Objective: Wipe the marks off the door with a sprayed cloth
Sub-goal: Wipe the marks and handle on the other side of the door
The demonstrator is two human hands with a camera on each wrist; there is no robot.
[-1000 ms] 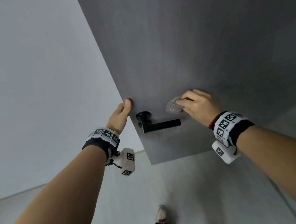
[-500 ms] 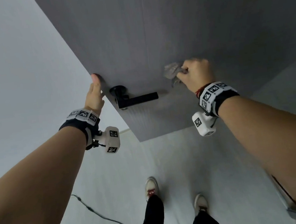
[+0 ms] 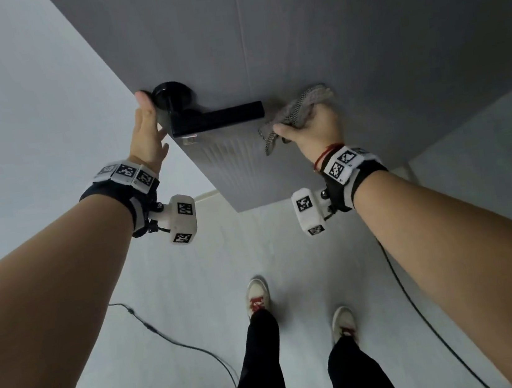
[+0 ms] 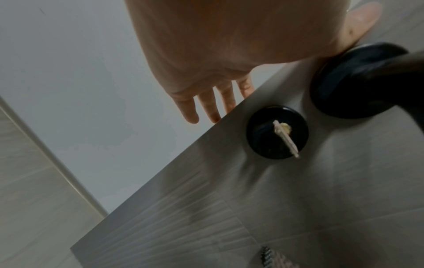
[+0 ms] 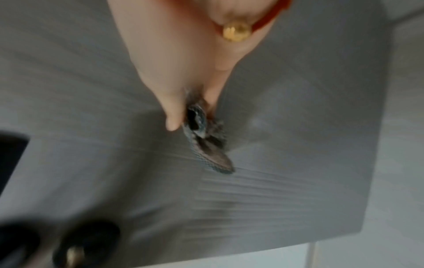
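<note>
The grey door (image 3: 357,34) fills the upper part of the head view, with a black lever handle (image 3: 218,118) near its free edge. My right hand (image 3: 313,131) grips a bunched grey mesh cloth (image 3: 301,106) and presses it on the door just right of the lever's tip. In the blurred right wrist view the cloth (image 5: 206,145) hangs from between thumb and fingers against the door (image 5: 309,117). My left hand (image 3: 149,133) holds the door's edge beside the handle's round base (image 4: 358,79), thumb (image 4: 362,20) on the front face and fingers (image 4: 206,107) behind the edge.
A black round lock (image 4: 277,132) with a key in it sits under the lever. Faint streaks (image 3: 231,164) show on the door below the handle. A white wall (image 3: 11,128) lies left. On the pale floor are my feet (image 3: 256,294) and two black cables (image 3: 176,341).
My right hand has swept the cloth from above the lever's tip to the right of it and down. The left hand stays on the door's edge. The head view has tilted down.
</note>
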